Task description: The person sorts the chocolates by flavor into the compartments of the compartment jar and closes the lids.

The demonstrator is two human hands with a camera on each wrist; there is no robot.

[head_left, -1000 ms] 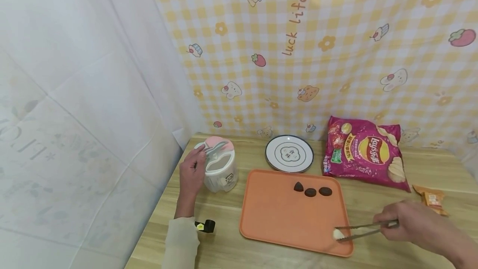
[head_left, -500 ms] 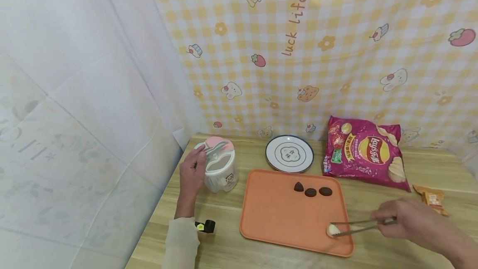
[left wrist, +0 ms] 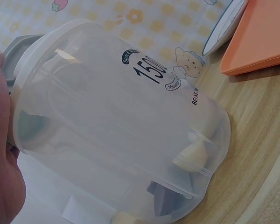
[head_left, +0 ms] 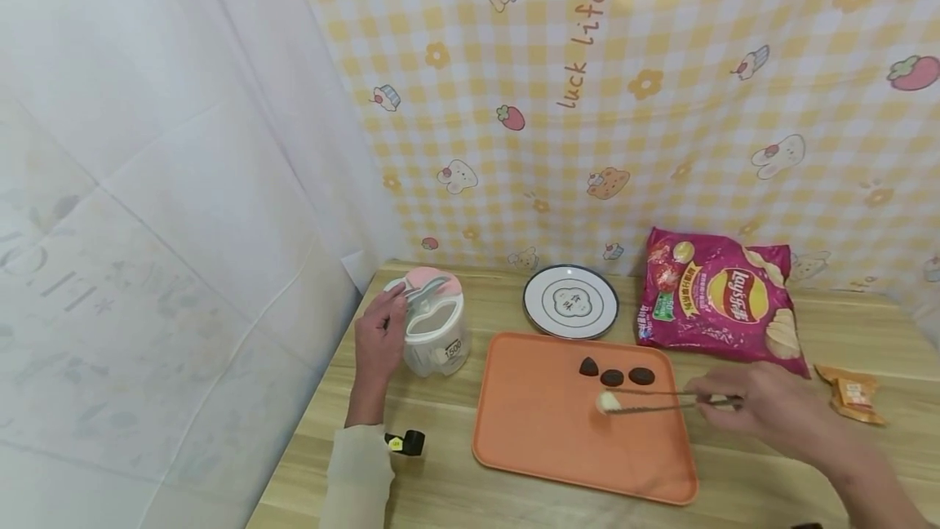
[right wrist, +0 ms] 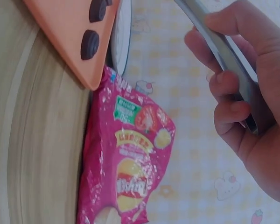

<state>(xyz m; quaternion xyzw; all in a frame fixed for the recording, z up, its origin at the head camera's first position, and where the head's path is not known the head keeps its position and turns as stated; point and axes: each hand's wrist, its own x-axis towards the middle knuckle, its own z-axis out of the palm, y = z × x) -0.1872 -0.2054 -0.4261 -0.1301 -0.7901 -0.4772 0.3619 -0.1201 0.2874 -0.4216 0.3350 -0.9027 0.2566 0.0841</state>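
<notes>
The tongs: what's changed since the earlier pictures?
The right hand has carried the tongs, with the white piece between their tips, leftward and away from the person over the tray, close to the dark pieces. Nothing was let go. The left hand still grips the container lid; plate and chip bag haven't moved.

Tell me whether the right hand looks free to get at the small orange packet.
Probably not: the small orange packet lies nearby, seemingly unobstructed, but the right hand grips metal tongs with a white piece between their tips.
</notes>
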